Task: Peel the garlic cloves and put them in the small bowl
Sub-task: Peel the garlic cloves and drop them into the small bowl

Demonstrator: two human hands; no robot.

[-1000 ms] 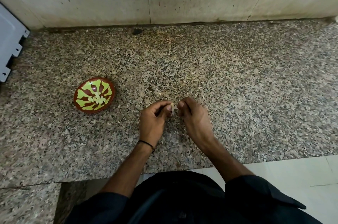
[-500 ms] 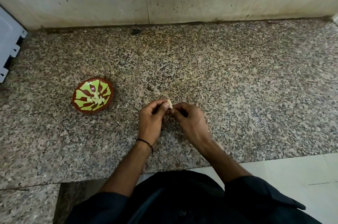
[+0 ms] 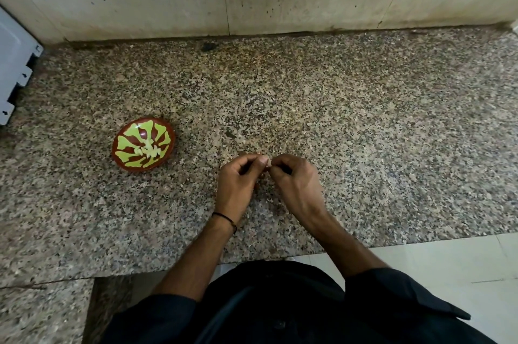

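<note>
The left hand [image 3: 238, 183] and the right hand [image 3: 297, 183] meet at the fingertips above the granite counter [image 3: 364, 133], near its near edge. Both pinch one garlic clove [image 3: 268, 167], which is mostly hidden by the fingers. A black band [image 3: 225, 218] circles the left wrist. The small bowl [image 3: 127, 167], brown with a green pattern, stands to the left, apart from the hands, and holds peeled cloves [image 3: 148, 150].

Brown small bowl [image 3: 143, 145] with lime-green petal pattern; speckled granite counter [image 3: 364, 133]

Black sleeves [image 3: 392, 293], bare forearms; thin black band [image 3: 225, 219], possibly thread, on left wrist.
</note>
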